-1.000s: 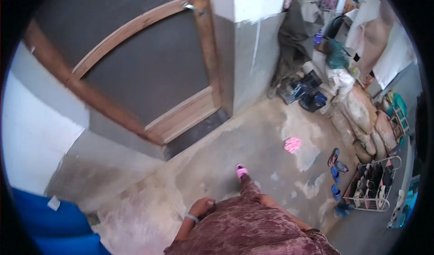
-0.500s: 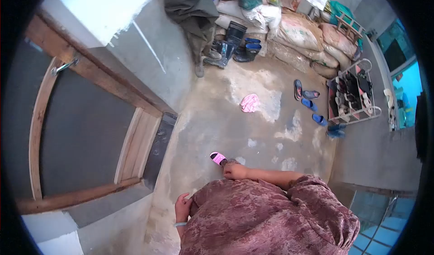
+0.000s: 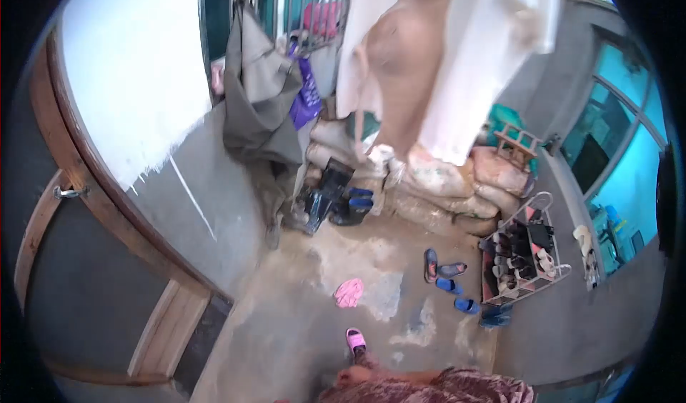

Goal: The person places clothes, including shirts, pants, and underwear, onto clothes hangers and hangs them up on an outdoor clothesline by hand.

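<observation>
My right hand (image 3: 350,376) is at the bottom of the view, in front of my patterned reddish clothing (image 3: 407,392). It is smeared by motion, so its fingers cannot be made out. Just beyond it is a foot in a pink slipper (image 3: 356,339). A crumpled pink cloth (image 3: 349,293) lies on the concrete floor ahead of that foot, apart from my hand. My left hand does not show at the lower edge.
White and tan garments (image 3: 457,67) hang ahead. Stacked sacks (image 3: 436,196) line the back, with black rubber boots (image 3: 325,196) to their left. A shoe rack (image 3: 525,253) and loose blue slippers (image 3: 466,306) stand right. A wooden-framed door (image 3: 78,260) is at left.
The view has tilted up, bringing the hanging garments and barred window into sight. The pink cloth appears lower and closer to the slipper. My left hand has dropped out of view.
</observation>
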Demonstrator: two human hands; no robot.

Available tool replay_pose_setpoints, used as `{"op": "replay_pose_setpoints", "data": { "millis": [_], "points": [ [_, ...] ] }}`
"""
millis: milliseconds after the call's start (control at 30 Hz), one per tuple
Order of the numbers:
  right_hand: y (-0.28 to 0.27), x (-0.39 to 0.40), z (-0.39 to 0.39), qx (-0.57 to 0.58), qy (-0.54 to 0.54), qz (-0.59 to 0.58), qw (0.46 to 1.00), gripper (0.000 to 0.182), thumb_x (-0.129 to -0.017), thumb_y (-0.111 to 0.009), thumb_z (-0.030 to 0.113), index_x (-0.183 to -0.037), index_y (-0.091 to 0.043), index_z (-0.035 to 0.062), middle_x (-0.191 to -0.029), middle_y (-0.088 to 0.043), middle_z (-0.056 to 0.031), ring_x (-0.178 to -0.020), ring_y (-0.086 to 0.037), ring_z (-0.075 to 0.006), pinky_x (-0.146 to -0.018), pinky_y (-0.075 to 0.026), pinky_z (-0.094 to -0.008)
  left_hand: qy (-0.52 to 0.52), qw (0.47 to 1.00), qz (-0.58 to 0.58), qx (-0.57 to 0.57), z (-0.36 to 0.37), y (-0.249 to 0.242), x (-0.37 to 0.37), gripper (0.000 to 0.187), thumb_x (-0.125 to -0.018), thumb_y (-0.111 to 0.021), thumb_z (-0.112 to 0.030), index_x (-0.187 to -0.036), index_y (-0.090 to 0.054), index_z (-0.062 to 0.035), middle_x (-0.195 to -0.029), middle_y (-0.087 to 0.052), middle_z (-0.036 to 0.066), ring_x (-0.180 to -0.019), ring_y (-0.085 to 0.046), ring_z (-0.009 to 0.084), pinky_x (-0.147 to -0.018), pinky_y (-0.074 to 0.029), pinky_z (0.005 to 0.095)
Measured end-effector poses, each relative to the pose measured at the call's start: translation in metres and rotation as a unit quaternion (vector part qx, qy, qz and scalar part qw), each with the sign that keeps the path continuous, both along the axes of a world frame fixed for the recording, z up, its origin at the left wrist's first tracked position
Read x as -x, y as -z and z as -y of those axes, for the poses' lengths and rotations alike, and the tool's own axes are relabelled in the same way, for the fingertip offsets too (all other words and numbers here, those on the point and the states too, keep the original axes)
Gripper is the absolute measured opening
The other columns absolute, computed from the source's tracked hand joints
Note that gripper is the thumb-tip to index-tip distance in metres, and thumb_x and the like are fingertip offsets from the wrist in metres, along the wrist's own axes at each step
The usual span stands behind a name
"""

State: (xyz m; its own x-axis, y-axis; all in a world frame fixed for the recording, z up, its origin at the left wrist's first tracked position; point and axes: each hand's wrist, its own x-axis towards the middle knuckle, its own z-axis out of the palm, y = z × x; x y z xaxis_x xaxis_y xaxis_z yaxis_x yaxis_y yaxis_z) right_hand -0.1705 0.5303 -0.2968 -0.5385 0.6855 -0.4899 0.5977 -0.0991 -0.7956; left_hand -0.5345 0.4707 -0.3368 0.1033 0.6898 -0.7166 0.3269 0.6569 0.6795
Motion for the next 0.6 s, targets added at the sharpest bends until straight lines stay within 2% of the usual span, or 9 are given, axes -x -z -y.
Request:
{"op": "replay_pose_setpoints", "data": {
  "millis": [33, 67, 100, 133, 167, 267, 467, 567, 600],
  "points": [
    [0.003, -0.017, -0.01, -0.025, -0.035, 0.023, 0.999, 0.023, -0.088, -0.055, 0.023, -0.105, -0.063, 0.0099, -0.094, -0.067, -0.0097, -0.089, -0.063, -0.026, -0.08, -0.049, -0.0385, 0.069, 0.991, -0.106, -0.05, -0.013, -0.016, -0.03, 0.038, -0.087, -0.05, -0.042, -0.097, -0.063, -0.0068, -0.092, -0.062, 0.016, -0.09, -0.06, 0.0335, -0.081, -0.047, 0.047],
    [0.087, -0.052, -0.005, -0.125, -0.097, 0.024, 0.987, 0.023, -0.089, -0.05, 0.021, -0.105, -0.062, 0.0089, -0.096, -0.066, -0.0119, -0.092, -0.063, -0.0287, -0.082, -0.049, -0.0401, 0.125, 0.965, -0.212, -0.092, -0.03, -0.043, -0.063, 0.033, -0.086, -0.051, -0.037, -0.092, -0.065, -0.0076, -0.089, -0.062, 0.018, -0.09, -0.06, 0.0358, -0.079, -0.047, 0.0487],
    [0.009, -0.051, -0.042, -0.036, -0.124, 0.12, 0.984, 0.023, -0.088, -0.05, 0.019, -0.103, -0.063, 0.0077, -0.098, -0.066, -0.0134, -0.093, -0.062, -0.0301, -0.082, -0.049, -0.041, 0.19, 0.936, -0.248, -0.16, -0.035, -0.041, -0.09, 0.032, -0.086, -0.051, -0.035, -0.09, -0.064, -0.0056, -0.09, -0.062, 0.018, -0.089, -0.059, 0.0385, -0.08, -0.046, 0.0494],
    [0.052, -0.082, -0.043, -0.183, -0.147, 0.019, 0.972, 0.025, -0.087, -0.05, 0.024, -0.102, -0.064, 0.0094, -0.098, -0.066, -0.0135, -0.091, -0.063, -0.0306, -0.081, -0.049, -0.0418, 0.148, 0.956, -0.169, -0.19, -0.057, -0.086, -0.124, 0.032, -0.087, -0.05, -0.037, -0.087, -0.06, -0.0068, -0.092, -0.063, 0.016, -0.087, -0.059, 0.0396, -0.076, -0.048, 0.0487],
    [0.022, -0.088, -0.074, 0.007, -0.093, 0.09, 0.992, 0.027, -0.086, -0.05, 0.032, -0.096, -0.066, 0.0112, -0.095, -0.067, -0.0144, -0.087, -0.064, -0.0326, -0.079, -0.05, -0.0441, 0.289, 0.9, -0.218, -0.243, -0.043, -0.018, -0.129, 0.029, -0.087, -0.053, -0.034, -0.091, -0.062, -0.0074, -0.093, -0.064, 0.014, -0.088, -0.059, 0.0373, -0.078, -0.048, 0.0462],
    [0.004, -0.116, -0.152, -0.021, -0.21, 0.248, 0.945, 0.026, -0.082, -0.058, 0.036, -0.085, -0.069, 0.0124, -0.088, -0.067, -0.0151, -0.086, -0.063, -0.0364, -0.077, -0.051, -0.0459, 0.132, 0.972, -0.108, -0.159, -0.095, -0.092, -0.211, 0.026, -0.08, -0.063, -0.026, -0.098, -0.062, -0.0069, -0.097, -0.063, 0.014, -0.091, -0.058, 0.0352, -0.08, -0.048, 0.0452],
    [0.149, -0.184, -0.231, -0.028, -0.103, 0.298, 0.949, 0.029, -0.081, -0.061, 0.038, -0.089, -0.067, 0.0116, -0.095, -0.065, -0.0146, -0.096, -0.061, -0.0327, -0.086, -0.049, -0.0432, 0.323, 0.93, -0.142, -0.103, -0.109, -0.023, -0.282, 0.049, -0.075, -0.072, -0.034, -0.117, -0.058, -0.0106, -0.113, -0.06, 0.016, -0.105, -0.056, 0.0352, -0.089, -0.047, 0.0442],
    [0.205, -0.187, -0.271, -0.025, -0.096, 0.333, 0.938, 0.031, -0.08, -0.063, 0.037, -0.092, -0.067, 0.0087, -0.103, -0.061, -0.0176, -0.098, -0.059, -0.0345, -0.088, -0.048, -0.0435, 0.354, 0.895, -0.219, 0.163, -0.104, 0.027, -0.299, 0.097, -0.06, -0.08, -0.052, -0.139, -0.036, -0.0174, -0.142, -0.033, 0.02, -0.119, -0.042, 0.0472, -0.093, -0.045, 0.0535],
    [0.226, -0.186, -0.28, -0.022, -0.055, 0.35, 0.935, 0.033, -0.08, -0.064, 0.036, -0.096, -0.066, 0.0079, -0.107, -0.058, -0.0187, -0.101, -0.057, -0.0356, -0.09, -0.048, -0.0442, 0.355, 0.894, -0.215, 0.17, -0.114, 0.03, -0.302, 0.097, -0.06, -0.08, -0.052, -0.139, -0.036, -0.0174, -0.142, -0.033, 0.02, -0.119, -0.042, 0.0472, -0.093, -0.045, 0.0535]
  ]
}}
